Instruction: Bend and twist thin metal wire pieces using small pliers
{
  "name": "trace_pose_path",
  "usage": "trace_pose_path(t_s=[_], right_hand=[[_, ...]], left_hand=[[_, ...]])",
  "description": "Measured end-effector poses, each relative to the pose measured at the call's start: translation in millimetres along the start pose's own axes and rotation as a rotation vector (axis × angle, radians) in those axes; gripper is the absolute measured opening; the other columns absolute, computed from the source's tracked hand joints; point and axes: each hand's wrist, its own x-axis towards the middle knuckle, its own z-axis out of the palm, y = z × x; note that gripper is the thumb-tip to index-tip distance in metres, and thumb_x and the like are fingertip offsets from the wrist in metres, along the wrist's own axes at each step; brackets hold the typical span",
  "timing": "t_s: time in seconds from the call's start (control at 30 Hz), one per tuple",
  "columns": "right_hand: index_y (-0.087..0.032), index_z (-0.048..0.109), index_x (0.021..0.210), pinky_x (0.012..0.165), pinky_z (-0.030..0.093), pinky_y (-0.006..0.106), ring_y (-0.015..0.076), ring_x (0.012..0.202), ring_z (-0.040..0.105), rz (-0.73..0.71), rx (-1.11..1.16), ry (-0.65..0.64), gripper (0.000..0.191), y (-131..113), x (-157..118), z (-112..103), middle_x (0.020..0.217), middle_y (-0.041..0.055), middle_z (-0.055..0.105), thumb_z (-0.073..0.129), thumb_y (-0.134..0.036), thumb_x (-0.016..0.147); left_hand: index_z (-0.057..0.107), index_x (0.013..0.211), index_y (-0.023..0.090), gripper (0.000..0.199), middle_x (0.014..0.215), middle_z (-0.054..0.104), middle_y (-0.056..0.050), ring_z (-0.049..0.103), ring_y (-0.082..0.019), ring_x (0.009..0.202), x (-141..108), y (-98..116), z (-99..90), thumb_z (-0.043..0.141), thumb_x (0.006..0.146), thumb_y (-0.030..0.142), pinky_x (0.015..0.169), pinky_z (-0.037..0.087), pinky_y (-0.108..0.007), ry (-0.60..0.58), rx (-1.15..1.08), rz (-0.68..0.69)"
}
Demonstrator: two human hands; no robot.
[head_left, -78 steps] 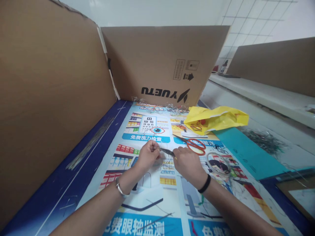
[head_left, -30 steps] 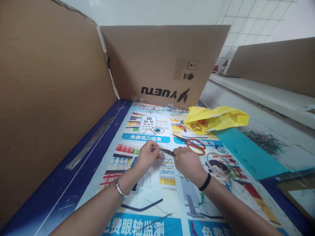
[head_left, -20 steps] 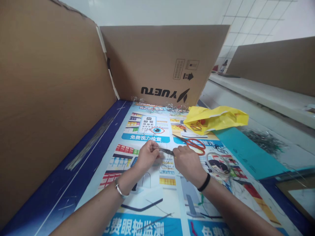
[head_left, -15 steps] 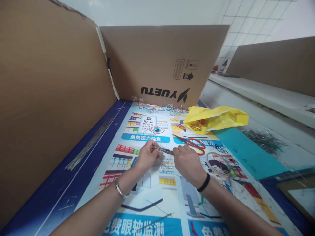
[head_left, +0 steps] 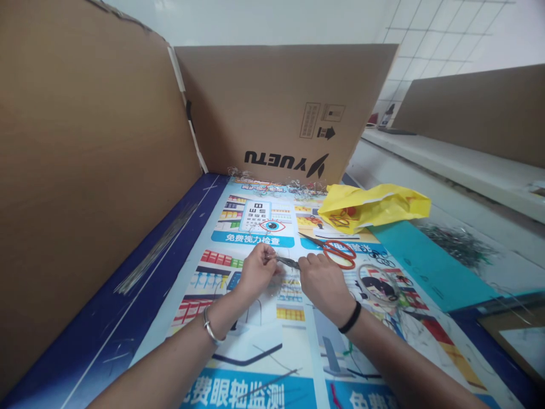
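My right hand [head_left: 322, 282] is closed around the handles of small dark pliers [head_left: 289, 262], whose jaws point left. Pinched between the fingertips of my left hand [head_left: 258, 271] is thin wire [head_left: 269, 257], right at the tip of the pliers. More fine wire shows faintly below the fingers. Both hands are above a printed poster [head_left: 255, 366]. Just beyond my right hand lies a pair of scissors with red-orange handles [head_left: 339, 254], its blades pointing to the upper left.
Cardboard panels [head_left: 272, 102] stand behind and at the left. A yellow bag [head_left: 374, 205] lies at the back right, near a teal sheet [head_left: 430, 264] and a wire heap [head_left: 457, 245]. Straight wires [head_left: 157, 247] lie at the left; a clear ring [head_left: 378, 286] is at the right.
My right hand has shifted very slightly to the left. The wire and pliers are held as before, and the things around them have not moved.
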Motion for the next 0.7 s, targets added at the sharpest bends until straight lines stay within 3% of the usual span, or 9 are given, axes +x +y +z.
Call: trace_pose_path(t_s=[0.43, 0.7], right_hand=[[-0.015, 0.058, 0.086, 0.063, 0.033, 0.028, 0.0195, 0.078, 0.055, -0.006, -0.007, -0.052, 0.02, -0.6, 1.9, 1.9, 0.084, 0.0096, 0.061, 0.039, -0.009, 0.083], [-0.016, 0.058, 0.083, 0.054, 0.029, 0.025, 0.0175, 0.072, 0.059, 0.019, 0.043, -0.116, 0.017, 1.6, 3.2, 2.7, 0.078, 0.0072, 0.063, 0.042, -0.013, 0.081]], left_hand=[[0.046, 0.073, 0.02, 0.011, 0.06, 0.052, 0.006, 0.055, -0.009, 0.05, -1.2, 3.2, -0.3, 0.05, 0.066, 0.012, 0.049, 0.041, -0.019, 0.019, 0.012, 0.008], [0.047, 0.073, 0.02, 0.014, 0.064, 0.052, 0.005, 0.055, -0.009, 0.053, -3.0, 7.0, -0.7, 0.05, 0.064, 0.011, 0.052, 0.046, -0.021, 0.007, 0.052, 0.017]])
